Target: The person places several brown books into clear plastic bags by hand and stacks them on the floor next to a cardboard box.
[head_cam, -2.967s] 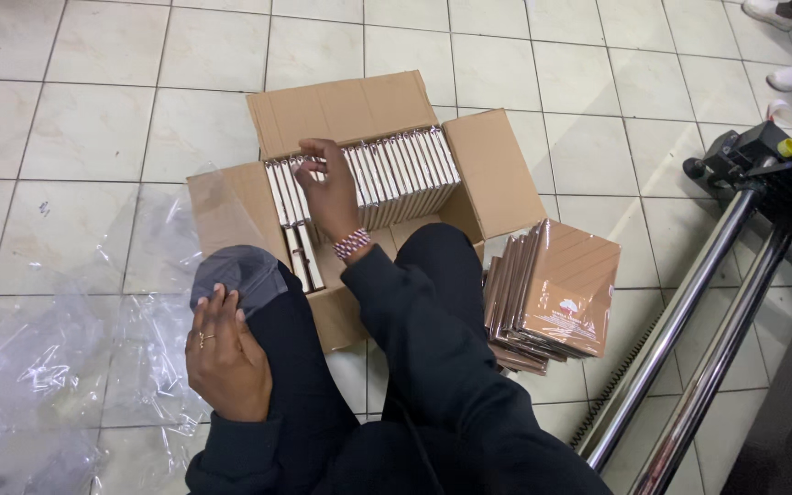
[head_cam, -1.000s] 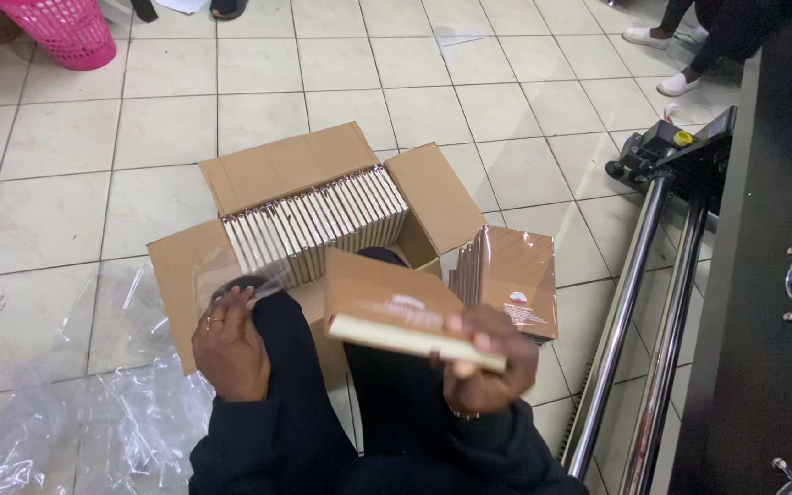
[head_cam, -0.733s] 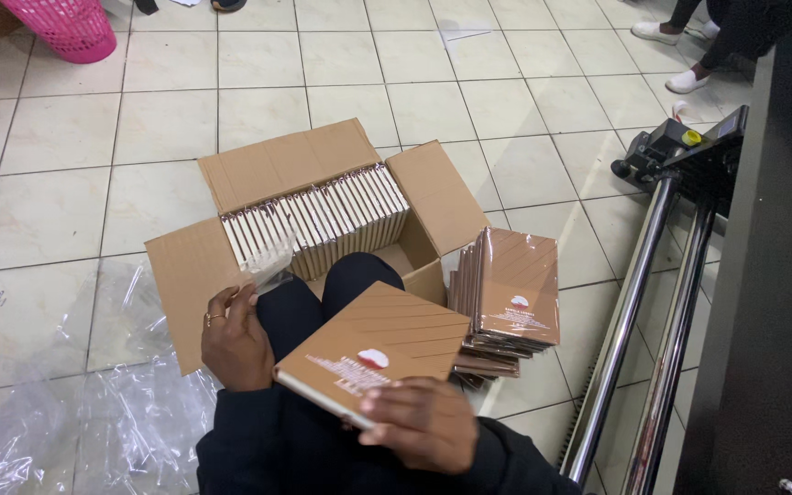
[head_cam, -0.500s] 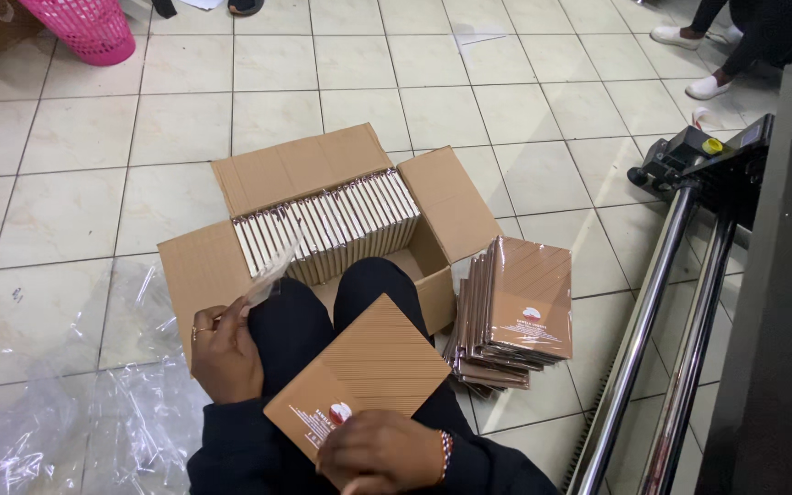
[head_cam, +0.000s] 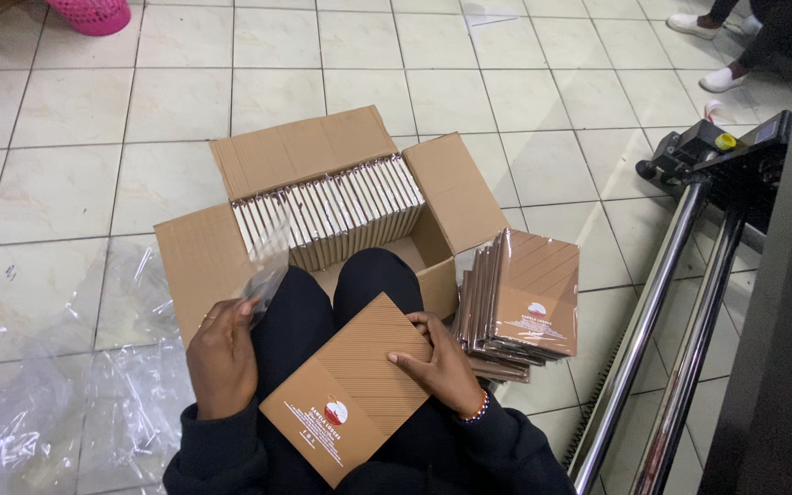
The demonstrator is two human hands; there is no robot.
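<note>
We see a flat brown box [head_cam: 350, 390] lying tilted across the person's lap, ribbed face up, with a small round red-and-white label near its lower corner. The right hand [head_cam: 442, 367] rests on the box's right edge, fingers spread flat over the top and thumb at the rim, so its grip is closed on the box, loosely. The left hand [head_cam: 222, 353] pinches a piece of clear plastic wrap [head_cam: 268, 266] between fingertips, lifted just in front of the open cardboard carton [head_cam: 451, 197]. Inside the carton we see a row of matching boxes [head_cam: 341, 215] standing on edge, tightly packed along the far side, with a gap at the near side. A stack of wrapped boxes [head_cam: 529, 302] sits on the tile floor [head_cam: 66, 165] just right of the person's knee, glossy with film. More crumpled plastic sheeting [head_cam: 38, 403] lies on the floor to the left. We judge the lap box light, stiff and thin, its paperboard corners likely to dent; best held by opposite long edges. Its bare ribbed surface should give fair friction, while the wrapped ones look slippery. The wrap is limp and clingy. A metal roller frame [head_cam: 680, 302] runs along the right side.
</note>
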